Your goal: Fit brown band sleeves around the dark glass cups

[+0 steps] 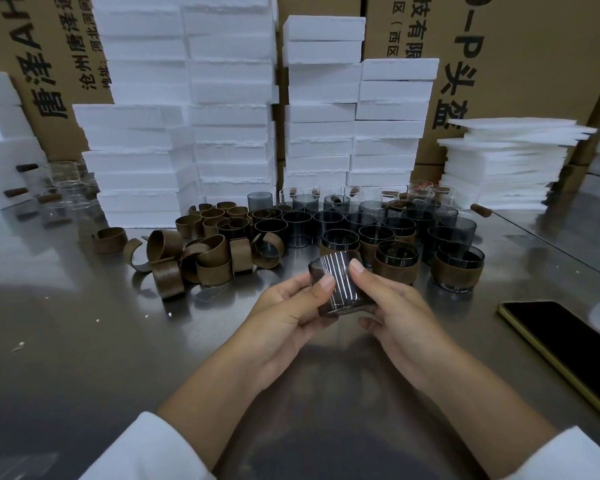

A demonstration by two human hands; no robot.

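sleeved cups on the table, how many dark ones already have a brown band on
At least 3: the front right cup, the middle cup left of it, and the back cup just behind the held cup. More in the crowded rows may be hidden.

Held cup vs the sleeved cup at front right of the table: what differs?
The held cup is off the table, gripped by the fingers of the left hand and right hand. The sleeved cup stands free on the steel table. The held cup is tilted, the sleeved cup upright. The sleeved cup wears a brown band round its wall, while no band shows plainly on the held cup. Both are dark glass.
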